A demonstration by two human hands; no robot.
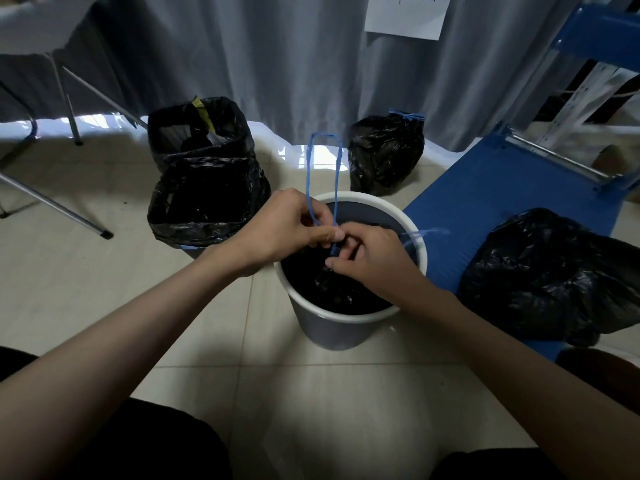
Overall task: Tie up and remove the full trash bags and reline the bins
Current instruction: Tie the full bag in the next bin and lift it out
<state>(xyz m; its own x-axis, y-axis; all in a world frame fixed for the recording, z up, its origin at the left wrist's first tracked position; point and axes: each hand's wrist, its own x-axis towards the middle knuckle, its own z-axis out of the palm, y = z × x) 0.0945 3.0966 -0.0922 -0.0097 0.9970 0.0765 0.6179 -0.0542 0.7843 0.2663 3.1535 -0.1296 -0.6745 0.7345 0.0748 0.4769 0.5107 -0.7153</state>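
Head view: both hands (pixel 332 244) pinch drawstring (pixel 323 174) over bin (pixel 349 317).

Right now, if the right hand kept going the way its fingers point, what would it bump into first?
The right hand points left toward the left hand. It would probably meet the blue drawstring pinched between them, then the left hand's fingers, which it nearly touches already. Depth is hard to judge here.

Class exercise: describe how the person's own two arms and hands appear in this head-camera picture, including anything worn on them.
Both forearms are bare from the frame's lower edge to the wrists; no sleeves show. The left hand and right hand wear no gloves, and no watch, ring or bracelet is visible. Fingernails look short and unpainted. Dark clothing covers the lap below.
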